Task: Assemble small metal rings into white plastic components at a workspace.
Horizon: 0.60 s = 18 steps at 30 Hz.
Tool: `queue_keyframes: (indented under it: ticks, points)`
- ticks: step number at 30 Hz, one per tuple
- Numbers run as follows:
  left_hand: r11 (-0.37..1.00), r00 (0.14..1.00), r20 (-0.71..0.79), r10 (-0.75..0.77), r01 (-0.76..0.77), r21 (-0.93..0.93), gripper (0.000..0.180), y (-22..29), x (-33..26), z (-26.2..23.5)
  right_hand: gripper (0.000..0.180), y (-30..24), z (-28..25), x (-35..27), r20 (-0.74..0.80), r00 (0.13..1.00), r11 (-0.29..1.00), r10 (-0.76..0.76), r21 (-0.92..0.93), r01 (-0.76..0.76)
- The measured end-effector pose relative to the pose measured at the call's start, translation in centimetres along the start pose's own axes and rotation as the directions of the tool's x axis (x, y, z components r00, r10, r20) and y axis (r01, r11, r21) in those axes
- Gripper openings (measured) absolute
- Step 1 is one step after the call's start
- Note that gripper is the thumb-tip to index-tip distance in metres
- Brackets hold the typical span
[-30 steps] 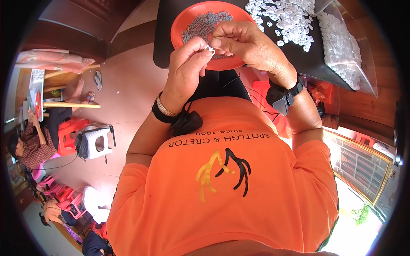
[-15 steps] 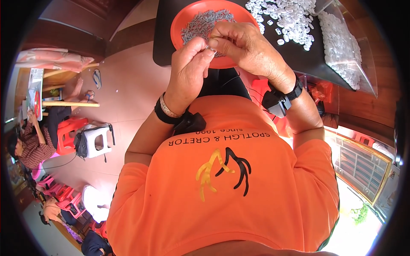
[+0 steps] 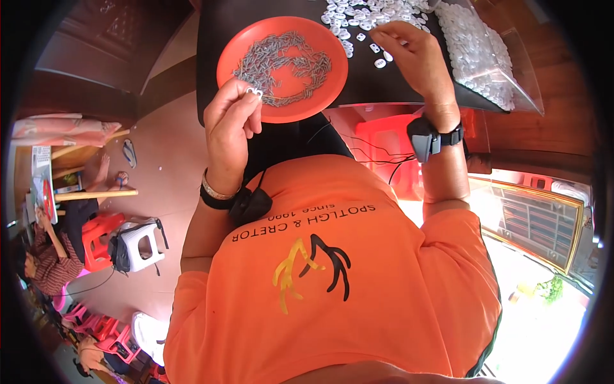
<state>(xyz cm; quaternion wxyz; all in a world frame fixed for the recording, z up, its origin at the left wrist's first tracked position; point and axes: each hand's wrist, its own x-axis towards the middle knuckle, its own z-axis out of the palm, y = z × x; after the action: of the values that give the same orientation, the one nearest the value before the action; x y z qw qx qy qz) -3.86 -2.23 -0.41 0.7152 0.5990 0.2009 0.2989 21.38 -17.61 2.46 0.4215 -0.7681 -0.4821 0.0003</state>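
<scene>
My left hand (image 3: pixel 231 121) pinches a small white plastic piece with holes (image 3: pixel 254 91) between thumb and fingers. It is at the near left rim of a round orange-red plate (image 3: pixel 332 45), which holds many small grey metal screws (image 3: pixel 313 64) spread in a rough ring. My right hand (image 3: pixel 416 59) is beside the loose white plastic pieces (image 3: pixel 348 19) on the black table. Its thumb and forefinger come together at the tips; whatever is between them is too small to make out.
A clear-walled box or bag heaped with similar white pieces (image 3: pixel 476 57) stands at the table's right. The black table (image 3: pixel 396 89) ends just past the plate. Below it is a red stool (image 3: pixel 390 144) with loose dark cables. At left, another person (image 3: pixel 54 262) sits at work.
My hands were together above the plate and have parted. The left went left with the white piece; the right went right to the loose pieces. The whole view has shifted.
</scene>
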Motion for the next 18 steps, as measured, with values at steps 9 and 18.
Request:
queue_keyframes:
  ticks: [9,18]
  points:
    - [1.0,0.998,0.065,0.0,-0.002,0.023,0.015,-0.3,0.0,0.2,0.017,3.4,0.2,-2.4,0.169,0.981,0.885,-0.097,-0.436,0.162]
    - [0.999,0.998,0.063,0.009,-0.012,0.044,0.016,0.1,-0.2,0.5,0.017,1.8,2.1,-1.6,0.081,0.991,0.984,0.106,0.133,-0.117]
